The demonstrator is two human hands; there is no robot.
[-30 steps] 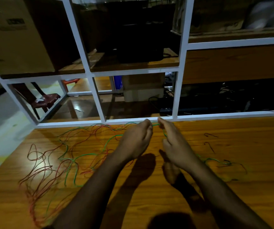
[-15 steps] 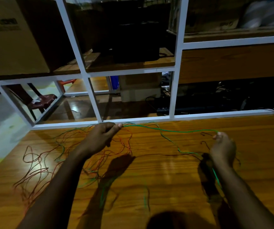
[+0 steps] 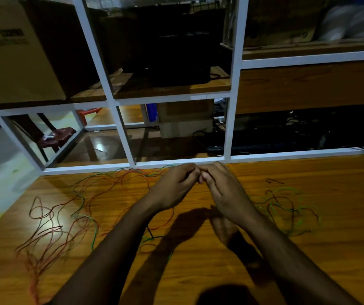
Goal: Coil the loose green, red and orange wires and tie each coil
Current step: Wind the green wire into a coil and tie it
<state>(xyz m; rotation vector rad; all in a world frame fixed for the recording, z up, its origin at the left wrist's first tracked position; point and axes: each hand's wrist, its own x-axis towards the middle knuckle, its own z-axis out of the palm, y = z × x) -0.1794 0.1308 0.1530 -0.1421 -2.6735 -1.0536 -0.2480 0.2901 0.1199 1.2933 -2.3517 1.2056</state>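
At the bench's far edge, mid-width — both hands brought together, fingertips touching.

Half a second ago the hands were spread wide with a green strand stretched between them; now the left hand (image 3: 174,187) and right hand (image 3: 225,190) meet just short of the white frame rail (image 3: 176,162), fingers curled inward. What they pinch is hidden, so a grasp cannot be confirmed. Green wire (image 3: 286,205) now lies in loose loops right of the right wrist, where before it was drawn taut. Red and orange wires (image 3: 51,227), mixed with green strands, sprawl uncoiled from the far edge toward the near left corner of the bench (image 3: 341,249). Bare wood stays open along the right side and near edge — also between the forearms.
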